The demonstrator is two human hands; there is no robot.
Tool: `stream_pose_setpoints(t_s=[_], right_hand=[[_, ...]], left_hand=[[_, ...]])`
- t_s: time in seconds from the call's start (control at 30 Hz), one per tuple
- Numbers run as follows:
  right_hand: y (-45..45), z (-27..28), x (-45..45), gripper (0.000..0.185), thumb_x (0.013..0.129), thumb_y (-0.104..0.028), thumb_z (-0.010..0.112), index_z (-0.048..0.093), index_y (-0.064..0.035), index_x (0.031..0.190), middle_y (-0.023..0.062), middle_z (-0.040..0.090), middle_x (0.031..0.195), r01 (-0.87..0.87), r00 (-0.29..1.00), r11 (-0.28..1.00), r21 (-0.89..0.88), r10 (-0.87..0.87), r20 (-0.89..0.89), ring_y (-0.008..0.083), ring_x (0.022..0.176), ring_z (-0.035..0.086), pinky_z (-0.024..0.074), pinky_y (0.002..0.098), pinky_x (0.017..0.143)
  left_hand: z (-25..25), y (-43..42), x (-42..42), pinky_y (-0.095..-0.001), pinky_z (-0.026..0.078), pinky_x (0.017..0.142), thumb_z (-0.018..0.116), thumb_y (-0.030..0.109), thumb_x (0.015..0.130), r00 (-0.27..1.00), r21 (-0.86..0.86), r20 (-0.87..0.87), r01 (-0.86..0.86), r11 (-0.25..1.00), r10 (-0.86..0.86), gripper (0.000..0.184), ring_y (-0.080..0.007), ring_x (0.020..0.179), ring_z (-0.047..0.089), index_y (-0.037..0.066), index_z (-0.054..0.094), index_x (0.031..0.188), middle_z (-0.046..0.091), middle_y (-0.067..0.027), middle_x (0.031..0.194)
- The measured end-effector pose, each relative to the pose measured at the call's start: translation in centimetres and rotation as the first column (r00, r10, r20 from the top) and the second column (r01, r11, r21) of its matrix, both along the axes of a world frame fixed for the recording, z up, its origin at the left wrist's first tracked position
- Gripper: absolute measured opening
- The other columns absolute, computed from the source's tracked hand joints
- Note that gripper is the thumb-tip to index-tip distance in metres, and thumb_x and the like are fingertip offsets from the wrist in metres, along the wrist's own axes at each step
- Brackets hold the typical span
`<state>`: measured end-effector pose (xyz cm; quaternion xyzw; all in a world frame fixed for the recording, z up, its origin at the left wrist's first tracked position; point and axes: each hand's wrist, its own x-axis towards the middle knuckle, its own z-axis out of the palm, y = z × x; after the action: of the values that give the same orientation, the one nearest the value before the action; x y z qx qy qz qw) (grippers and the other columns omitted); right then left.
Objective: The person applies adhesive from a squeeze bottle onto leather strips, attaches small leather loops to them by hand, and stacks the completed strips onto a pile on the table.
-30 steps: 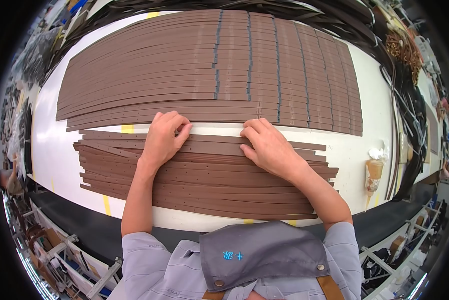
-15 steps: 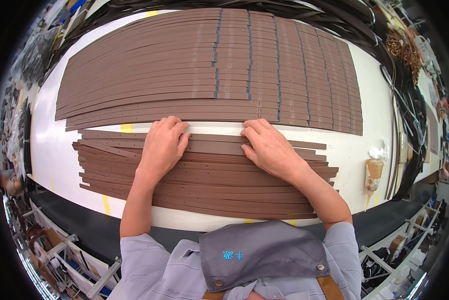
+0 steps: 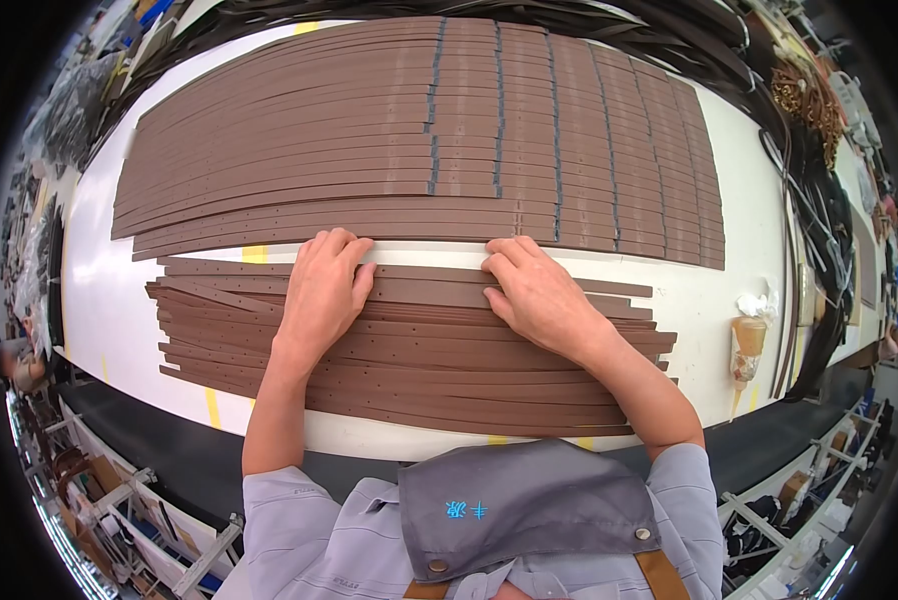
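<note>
My left hand [image 3: 327,285] rests with bent fingertips against the near edge of an array of brown strips [image 3: 299,150], left of its middle. Its thumb stands apart from the fingers, and nothing shows between them. Against the same edge, further right, lie the fingertips of my right hand [image 3: 539,295], its thumb also apart. The strips in this array lie side by side, with dark blue marks stepping across them. Under my wrists is a looser pile of brown strips [image 3: 439,380] with small holes. My palms hide part of that pile.
The strips lie on a white table [image 3: 99,290] with yellow tape pieces. To the right is an applicator bottle [image 3: 747,350] with amber contents and a white tissue on top. Dark straps [image 3: 829,270] hang along the right side. A person [image 3: 24,365] is at the far left.
My left hand has shifted very slightly left and up along the strip edge. The right hand stays nearly still, and the strips look almost unchanged.
</note>
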<state>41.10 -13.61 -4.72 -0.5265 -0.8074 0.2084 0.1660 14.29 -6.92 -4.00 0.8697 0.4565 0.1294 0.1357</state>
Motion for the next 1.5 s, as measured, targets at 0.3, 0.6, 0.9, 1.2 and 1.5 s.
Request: stream_pose_setpoints(t_s=[0.3, 0.6, 0.9, 1.2, 1.5], right_hand=[[-0.1, 0.1, -0.1, 0.023, 0.087, -0.01, 0.064, 0.059, 0.0023, 0.106, 0.0155, 0.056, 0.123, 0.028, 0.999, 0.995, -0.091, -0.025, 0.03, 0.031, 0.118, 0.052, 0.0461, 0.0399, 0.1], [0.0, 0.1, -0.2, 0.022, 0.083, -0.003, 0.065, 0.059, 0.003, 0.103, 0.018, 0.057, 0.12, 0.029, 0.999, 1.0, 0.003, -0.029, -0.017, 0.0347, 0.112, 0.054, 0.0463, 0.0416, 0.097], [-0.4, 0.6, -0.7, 0.022, 0.084, -0.002, 0.064, 0.06, 0.004, 0.104, 0.018, 0.057, 0.122, 0.056, 0.998, 0.998, -0.014, -0.056, 0.017, 0.0352, 0.114, 0.053, 0.0458, 0.0422, 0.097], [-0.4, -0.2, -0.3, 0.017, 0.083, -0.004, 0.063, 0.06, 0.0032, 0.098, 0.0182, 0.058, 0.12, 0.035, 0.999, 0.999, 0.037, -0.035, -0.004, 0.0344, 0.113, 0.054, 0.0465, 0.0413, 0.097], [-0.6, -2.6, 0.1, 0.013, 0.078, -0.001, 0.06, 0.061, 0.0049, 0.09, 0.0169, 0.059, 0.104, 0.021, 0.999, 0.978, 0.208, -0.014, -0.037, 0.031, 0.1, 0.055, 0.0483, 0.0382, 0.091]], left_hand=[[0.0, -0.1, -0.1, -0.0399, 0.045, 0.09, 0.067, 0.008, 0.085, 1.0, 0.012, 0.01, -0.013, 1.0, 0.013, 0.021, -0.0293, 0.096, 0.057, 0.0, 0.067, 0.104, 0.062, -0.0111, 0.099], [-1.1, 0.8, -5.0, -0.0423, 0.047, 0.089, 0.065, 0.013, 0.086, 0.958, 0.06, -0.009, -0.287, 0.956, 0.288, 0.021, -0.0332, 0.098, 0.06, -0.001, 0.069, 0.1, 0.064, -0.0142, 0.098], [-2.2, 1.7, -9.9, -0.0412, 0.049, 0.091, 0.064, 0.015, 0.087, 0.808, 0.078, 0.041, -0.589, 0.804, 0.588, 0.024, -0.0334, 0.102, 0.061, -0.001, 0.071, 0.103, 0.064, -0.018, 0.108], [-4.1, 2.6, -12.7, -0.0427, 0.048, 0.088, 0.063, 0.011, 0.086, 0.796, 0.154, 0.137, -0.605, 0.781, 0.589, 0.015, -0.0358, 0.1, 0.059, 0.002, 0.068, 0.097, 0.062, -0.0177, 0.104], [-4.5, 2.4, -13.5, -0.0408, 0.046, 0.091, 0.058, 0.012, 0.09, 0.779, 0.16, 0.132, -0.627, 0.763, 0.613, 0.02, -0.0344, 0.1, 0.058, -0.002, 0.066, 0.103, 0.061, -0.0168, 0.106]])
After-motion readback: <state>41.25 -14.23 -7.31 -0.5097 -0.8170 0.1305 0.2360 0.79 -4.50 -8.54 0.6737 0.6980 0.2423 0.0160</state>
